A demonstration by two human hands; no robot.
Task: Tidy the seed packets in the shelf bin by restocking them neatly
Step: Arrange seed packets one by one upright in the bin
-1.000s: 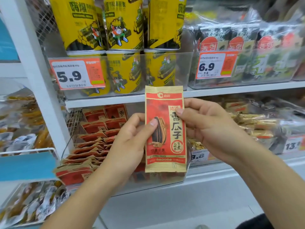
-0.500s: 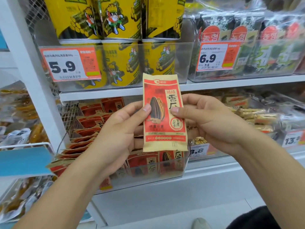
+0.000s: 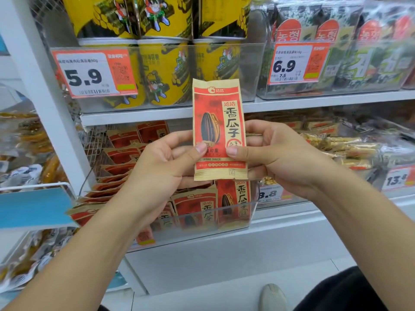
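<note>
Much of the clear shelf bin [image 3: 252, 212] is hidden behind the two forearms and the raised packet, so the packets [image 3: 195, 207] inside cannot be fully counted: two stand upright against its front wall, and a slumped, overlapping row runs toward the back left, its far end blurred against a wire mesh. A price label on the bin's front is mostly covered by the left arm. The goods to the far left and on the right of the same shelf are too blurred to name, and the top shelf's items are cut off by the upper edge. One seed packet [image 3: 219, 129] is held upright in front of the shelf, above the bin's front right part and not touching it; it is tall and narrow, tan paper at top and bottom with a red panel, a dark striped sunflower seed drawn at left and large dark characters at right. The left hand [image 3: 166, 162] pinches its lower left edge, thumb on the front and fingers curled behind; the right hand [image 3: 274, 153] pinches the lower right edge the same way, the thumb tips close together. Above, six yellow tubs [image 3: 166, 70] show, stacked three over three, beside dark green seaweed packs [image 3: 363, 63]. Four price tags are readable: 5.9 [image 3: 94, 72], 6.9 [image 3: 296, 63], a partly hidden 8.8 [image 3: 270, 195] and 13.8 [image 3: 396, 179].
</note>
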